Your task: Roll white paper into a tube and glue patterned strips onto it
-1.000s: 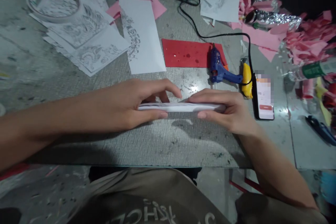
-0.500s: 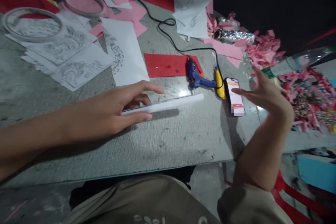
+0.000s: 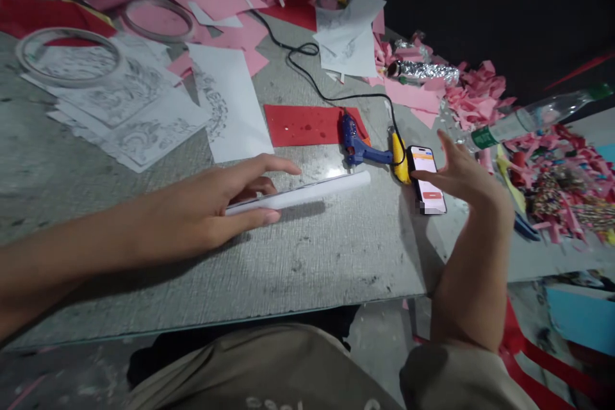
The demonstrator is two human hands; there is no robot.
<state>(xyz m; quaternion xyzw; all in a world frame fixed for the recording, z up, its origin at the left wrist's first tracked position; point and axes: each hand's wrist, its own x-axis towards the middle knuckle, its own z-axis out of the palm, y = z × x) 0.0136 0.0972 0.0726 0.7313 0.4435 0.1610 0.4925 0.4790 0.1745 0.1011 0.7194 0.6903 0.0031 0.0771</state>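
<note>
My left hand (image 3: 225,198) pinches a folded or rolled white paper (image 3: 312,193) between thumb and fingers, just above the table. The paper points to the right, its far end free. My right hand (image 3: 468,176) hovers by a lit phone (image 3: 430,186), fingers apart and holding nothing. One outstretched digit overlaps the phone's left edge; whether it touches the screen I cannot tell. Left of the phone lie a yellow-handled tool (image 3: 400,157) and a blue glue gun (image 3: 355,146), whose nozzle rests on a red strip (image 3: 302,126).
Printed sheets (image 3: 158,131) and tape rolls (image 3: 70,82) lie at left. A black cable (image 3: 331,97) winds across the table (image 3: 288,269). Pink scraps (image 3: 480,90), a plastic bottle (image 3: 523,120) and scissors (image 3: 523,227) are at right. A red chair (image 3: 528,359) stands below.
My right hand has shifted slightly left, and the scissors behind it have come into sight. The left hand keeps its hold on the paper. The whole view has moved a little.
</note>
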